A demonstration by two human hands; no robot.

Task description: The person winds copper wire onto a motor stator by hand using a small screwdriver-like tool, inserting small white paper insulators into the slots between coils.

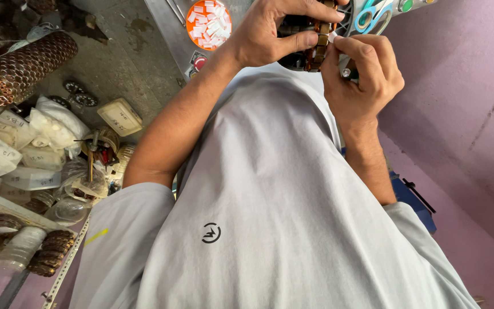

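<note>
My left hand [273, 34] grips a round motor stator [314, 40] with brown copper-wound slots, fingers over its top and thumb beneath it. My right hand [361, 71] pinches a small white strip [334, 35] at the stator's right edge, held between thumb and forefinger. Both hands meet at the top of the view, above my grey shirt [270, 217], which fills the centre and hides the lower part of the stator.
An orange dish [208, 24] of white strips sits on a metal bench [170, 34] beside a red button [200, 62]. Blue-handled scissors [373, 14] lie at top right. Wound stators [18, 68], bags and labelled boxes [120, 116] crowd the left. A pink wall [464, 114] stands right.
</note>
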